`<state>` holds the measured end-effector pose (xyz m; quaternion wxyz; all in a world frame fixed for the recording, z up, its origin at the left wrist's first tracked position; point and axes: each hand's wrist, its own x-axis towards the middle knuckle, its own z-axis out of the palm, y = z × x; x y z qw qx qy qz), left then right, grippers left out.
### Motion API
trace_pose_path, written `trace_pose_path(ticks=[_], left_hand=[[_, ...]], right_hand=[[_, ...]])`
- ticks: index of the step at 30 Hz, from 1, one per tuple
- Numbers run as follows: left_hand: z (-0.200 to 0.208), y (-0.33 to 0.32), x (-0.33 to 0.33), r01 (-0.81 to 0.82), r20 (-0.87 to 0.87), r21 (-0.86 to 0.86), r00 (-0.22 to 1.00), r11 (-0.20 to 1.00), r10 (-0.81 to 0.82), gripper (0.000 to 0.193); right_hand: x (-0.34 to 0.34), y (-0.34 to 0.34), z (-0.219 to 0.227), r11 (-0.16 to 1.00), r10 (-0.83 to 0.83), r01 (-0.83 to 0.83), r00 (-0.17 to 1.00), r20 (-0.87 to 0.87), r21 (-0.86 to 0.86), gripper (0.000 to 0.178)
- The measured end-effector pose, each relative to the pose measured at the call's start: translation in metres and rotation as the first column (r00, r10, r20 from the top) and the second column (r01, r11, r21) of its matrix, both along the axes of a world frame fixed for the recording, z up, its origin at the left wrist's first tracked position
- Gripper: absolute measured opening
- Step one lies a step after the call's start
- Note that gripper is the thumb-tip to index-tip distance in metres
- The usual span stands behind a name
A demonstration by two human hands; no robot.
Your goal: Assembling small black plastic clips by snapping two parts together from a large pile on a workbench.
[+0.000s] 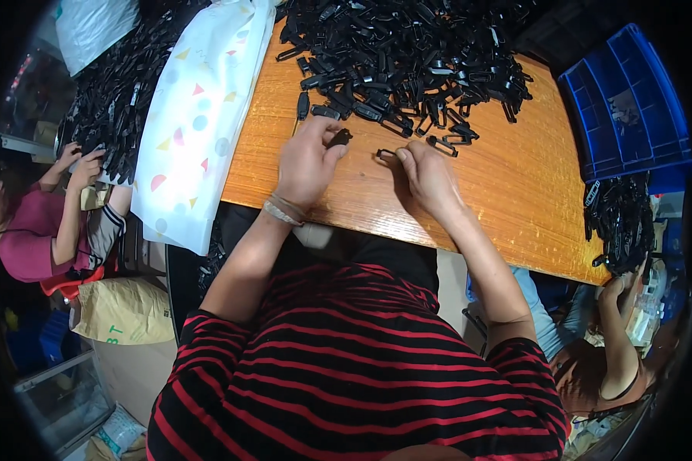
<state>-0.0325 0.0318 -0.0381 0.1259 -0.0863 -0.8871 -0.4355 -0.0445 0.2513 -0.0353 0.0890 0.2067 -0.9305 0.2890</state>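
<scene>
My left hand (306, 160) is closed over the table, with a small black plastic part (341, 138) pinched between thumb and fingers. To its right, my right hand (430, 178) grips a black plastic frame piece (387, 154) by one end, its other end pointing left. The two pieces are apart. Just beyond both hands spreads a big heap of black plastic clip parts (407, 61); some look like open frames, others like solid covers. One loose frame (443, 146) lies close to my right fingers.
The wooden table (515, 200) ends near my lap. A patterned plastic sheet (184, 131) hangs along its left side. A blue crate (630, 107) stands at the right, above more black parts (619, 219). Co-workers sit left (42, 230) and right (600, 361), their hands at other piles.
</scene>
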Motion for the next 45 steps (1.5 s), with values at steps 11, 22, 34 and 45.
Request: trace_pose_path(ticks=[11, 22, 34, 45], left_hand=[[0.021, 0.009, 0.020, 0.039, 0.242, 0.869, 0.836, 0.494, -0.492, 0.023], [0.014, 0.014, 0.020, 0.019, 0.203, 0.886, 0.882, 0.463, -0.424, 0.024], [0.016, 0.016, 0.023, 0.050, 0.154, 0.865, 0.921, 0.500, -0.359, 0.030], [0.018, 0.014, 0.028, 0.081, 0.155, 0.851, 0.906, 0.519, -0.394, 0.032]], right_hand=[[0.017, -0.027, 0.006, 0.800, 0.205, 0.058, 0.909, 0.363, -0.597, 0.030], [0.027, -0.028, 0.030, 0.951, 0.094, -0.164, 0.961, -0.260, -0.262, 0.033], [0.036, -0.027, 0.035, 0.834, 0.041, -0.029, 0.999, 0.008, -0.552, 0.020], [0.035, -0.031, 0.028, 0.868, 0.093, -0.131, 0.991, -0.101, -0.480, 0.018]])
